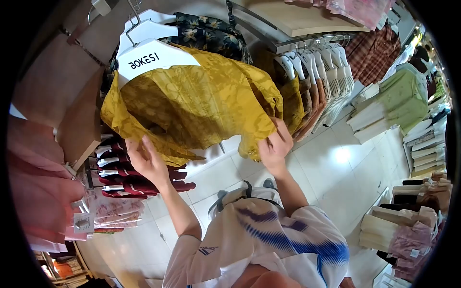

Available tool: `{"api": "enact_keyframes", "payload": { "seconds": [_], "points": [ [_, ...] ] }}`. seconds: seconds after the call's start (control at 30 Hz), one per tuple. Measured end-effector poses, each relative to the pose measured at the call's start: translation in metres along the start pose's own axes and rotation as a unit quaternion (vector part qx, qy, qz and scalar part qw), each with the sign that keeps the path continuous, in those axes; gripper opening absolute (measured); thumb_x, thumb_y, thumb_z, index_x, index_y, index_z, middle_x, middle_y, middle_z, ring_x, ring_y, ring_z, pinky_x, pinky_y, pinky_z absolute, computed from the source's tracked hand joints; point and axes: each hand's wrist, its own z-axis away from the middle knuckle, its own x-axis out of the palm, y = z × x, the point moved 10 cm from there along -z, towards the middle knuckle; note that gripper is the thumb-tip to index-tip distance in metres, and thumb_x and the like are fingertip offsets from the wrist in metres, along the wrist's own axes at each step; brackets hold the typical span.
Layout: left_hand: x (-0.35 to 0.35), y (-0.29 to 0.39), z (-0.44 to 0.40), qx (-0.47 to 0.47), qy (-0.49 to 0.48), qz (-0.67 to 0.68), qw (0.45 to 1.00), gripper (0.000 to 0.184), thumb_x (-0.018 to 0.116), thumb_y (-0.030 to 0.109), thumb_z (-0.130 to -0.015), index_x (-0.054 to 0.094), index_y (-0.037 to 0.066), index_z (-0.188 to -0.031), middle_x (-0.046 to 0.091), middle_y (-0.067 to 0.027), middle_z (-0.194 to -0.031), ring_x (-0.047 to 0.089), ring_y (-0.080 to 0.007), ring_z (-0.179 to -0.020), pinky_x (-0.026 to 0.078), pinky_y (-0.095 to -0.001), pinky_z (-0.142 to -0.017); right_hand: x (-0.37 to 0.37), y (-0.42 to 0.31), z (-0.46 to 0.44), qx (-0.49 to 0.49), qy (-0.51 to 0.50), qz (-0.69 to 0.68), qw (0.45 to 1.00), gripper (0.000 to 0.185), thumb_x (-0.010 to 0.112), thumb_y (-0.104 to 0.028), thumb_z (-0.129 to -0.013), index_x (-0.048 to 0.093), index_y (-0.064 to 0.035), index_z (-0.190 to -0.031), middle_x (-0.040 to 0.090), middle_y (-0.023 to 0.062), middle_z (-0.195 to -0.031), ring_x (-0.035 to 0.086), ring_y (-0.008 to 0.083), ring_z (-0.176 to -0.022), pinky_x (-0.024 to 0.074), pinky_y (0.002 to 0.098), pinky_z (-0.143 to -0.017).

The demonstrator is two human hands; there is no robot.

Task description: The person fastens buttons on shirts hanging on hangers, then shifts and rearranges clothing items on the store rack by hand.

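Note:
A mustard-yellow patterned shirt (206, 101) hangs from a white hanger (158, 60) marked BOKESI, whose metal hook is at the top left. My left hand (146, 161) is at the shirt's lower left edge, thumb and fingers against the cloth. On the other side, my right hand (276, 146) pinches the shirt's lower right part near the hem. Behind the yellow shirt hangs a dark floral shirt (206, 33), mostly covered by it.
Dark red garments (125, 175) hang at the lower left, pink clothes (38, 177) at the far left. A rail of shirts (331, 77) is at the upper right. A green garment (406, 98) and folded stacks (425, 149) stand farther right. Tiled floor (331, 158) shows below.

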Motion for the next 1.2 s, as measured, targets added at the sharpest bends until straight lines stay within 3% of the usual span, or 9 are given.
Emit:
{"api": "enact_keyframes", "payload": {
  "seconds": [0.07, 0.17, 0.2, 0.27, 0.43, 0.73, 0.87, 0.97, 1.2],
  "points": [
    [0.0, -0.003, 0.001, -0.04, -0.011, 0.031, 0.999, 0.021, 0.06, 0.013, -0.098, 0.054, -0.005, -0.107, 0.059, -0.005, -0.089, 0.05, -0.0081, -0.071, 0.045, -0.0218, -0.065, -0.011, -0.001, -0.005, 0.0, 0.009, 0.015, 1.0, 0.02, 0.071, 0.004, -0.07, 0.066, 0.0019, -0.089, 0.065, 0.0139, -0.089, 0.063, 0.0274, -0.073, 0.0488, 0.0304, -0.062],
    [-0.002, 0.0, -0.002, -0.074, -0.008, 0.031, 0.997, 0.023, 0.06, 0.015, -0.098, 0.053, -0.005, -0.107, 0.057, -0.0047, -0.093, 0.05, -0.0083, -0.075, 0.044, -0.0213, -0.067, -0.018, 0.047, 0.003, 0.21, 0.022, -0.162, 0.964, 0.01, 0.071, 0.002, -0.081, 0.063, 0.0009, -0.087, 0.063, 0.0059, -0.084, 0.056, 0.0107, -0.069, 0.0416, 0.022, -0.06],
    [-0.003, -0.003, -0.002, -0.089, -0.009, 0.049, 0.995, 0.023, 0.06, 0.015, -0.098, 0.052, -0.004, -0.109, 0.057, -0.0052, -0.096, 0.05, -0.0088, -0.078, 0.044, -0.0213, -0.07, -0.019, 0.049, 0.0, 0.209, 0.021, -0.166, 0.964, 0.01, 0.071, 0.002, -0.081, 0.063, 0.0009, -0.087, 0.063, 0.0059, -0.084, 0.056, 0.0107, -0.069, 0.0416, 0.022, -0.06],
    [-0.003, 0.001, -0.002, -0.104, -0.009, 0.066, 0.992, 0.023, 0.059, 0.014, -0.098, 0.052, -0.004, -0.111, 0.057, -0.0058, -0.099, 0.051, -0.0092, -0.081, 0.044, -0.0213, -0.072, 0.003, 0.076, 0.01, 0.373, -0.003, -0.37, 0.851, 0.007, 0.068, 0.0, -0.087, 0.064, 0.0001, -0.093, 0.059, -0.0024, -0.083, 0.048, 0.0026, -0.069, 0.0363, 0.0182, -0.06],
    [0.004, 0.009, -0.004, -0.13, -0.018, 0.125, 0.983, 0.021, 0.057, 0.008, -0.098, 0.049, -0.003, -0.114, 0.057, -0.0069, -0.104, 0.051, -0.0106, -0.088, 0.042, -0.0221, -0.08, 0.011, 0.079, -0.003, 0.356, -0.04, -0.43, 0.829, 0.012, 0.067, -0.001, -0.089, 0.063, -0.0014, -0.101, 0.053, -0.0072, -0.08, 0.043, -0.0007, -0.069, 0.0331, 0.0166, -0.061],
    [0.008, 0.015, 0.004, -0.154, -0.041, 0.061, 0.985, 0.017, 0.06, 0.016, -0.098, 0.051, 0.001, -0.098, 0.047, 0.0032, -0.081, 0.04, -0.0043, -0.073, 0.035, -0.019, -0.065, 0.03, 0.073, -0.006, 0.376, -0.119, -0.493, 0.775, 0.012, 0.066, 0.001, -0.089, 0.059, -0.0018, -0.099, 0.051, -0.0074, -0.08, 0.043, -0.0013, -0.069, 0.0324, 0.0159, -0.059],
    [0.014, 0.008, 0.013, -0.168, -0.047, 0.035, 0.984, 0.017, 0.06, 0.014, -0.098, 0.052, -0.001, -0.102, 0.05, 0.0005, -0.085, 0.044, -0.0059, -0.077, 0.038, -0.0197, -0.068, 0.047, 0.081, 0.01, 0.309, -0.185, -0.384, 0.851, 0.014, 0.068, 0.001, -0.088, 0.056, -0.0013, -0.095, 0.055, -0.0032, -0.078, 0.048, 0.0008, -0.068, 0.0372, 0.0175, -0.058],
    [0.018, 0.008, 0.01, -0.134, -0.034, 0.032, 0.99, 0.016, 0.059, 0.009, -0.096, 0.049, -0.001, -0.1, 0.045, -0.0024, -0.084, 0.042, -0.0099, -0.074, 0.038, -0.022, -0.067, 0.056, 0.073, 0.008, 0.21, -0.179, -0.257, 0.926, 0.016, 0.068, 0.002, -0.084, 0.054, 0.0033, -0.091, 0.054, 0.0064, -0.073, 0.055, 0.0121, -0.066, 0.0434, 0.0251, -0.059],
    [0.026, -0.022, 0.007, -0.131, 0.014, 0.091, 0.987, 0.02, 0.063, 0.004, -0.091, 0.048, -0.002, -0.102, 0.049, -0.009, -0.1, 0.047, -0.0166, -0.081, 0.041, -0.0256, -0.074, 0.063, 0.054, -0.005, 0.124, -0.119, -0.119, 0.978, 0.015, 0.065, 0.0, -0.083, 0.051, 0.0032, -0.089, 0.05, 0.0118, -0.081, 0.05, 0.0223, -0.074, 0.043, 0.0298, -0.07]
  ]
}}
